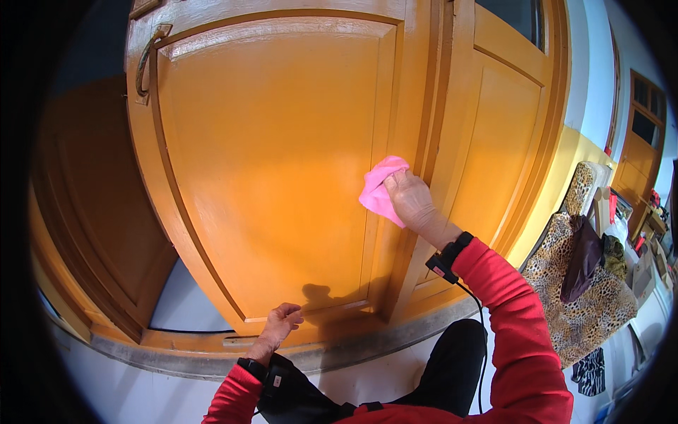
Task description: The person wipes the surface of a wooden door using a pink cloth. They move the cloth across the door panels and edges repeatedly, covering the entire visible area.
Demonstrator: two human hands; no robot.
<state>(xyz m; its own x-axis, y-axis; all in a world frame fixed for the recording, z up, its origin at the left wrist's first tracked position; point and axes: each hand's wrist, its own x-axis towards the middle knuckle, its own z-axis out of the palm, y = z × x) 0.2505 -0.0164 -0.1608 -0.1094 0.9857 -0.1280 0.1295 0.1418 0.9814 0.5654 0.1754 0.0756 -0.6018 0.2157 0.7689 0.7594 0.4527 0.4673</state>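
Note:
My right hand (409, 197) is shut on a pink cloth (382, 185), which lies against the right edge of an orange-painted wooden door's panel (275, 148). The cloth is bunched, with a loose corner hanging below my fingers. My left hand (279, 323) is low in front of the bottom of the door, above my knee. Its fingers are loosely bent and nothing shows in them. A curved metal pull handle (143, 66) is fixed at the upper left of the door, which stands ajar.
Behind the opening is a dark door leaf (95, 212). A low grey sill (201, 365) runs along the bottom. At right stands a leopard-print-covered seat (588, 318) with a dark purple cloth (581, 259) on it. A black cable (481, 339) hangs from my right wrist strap.

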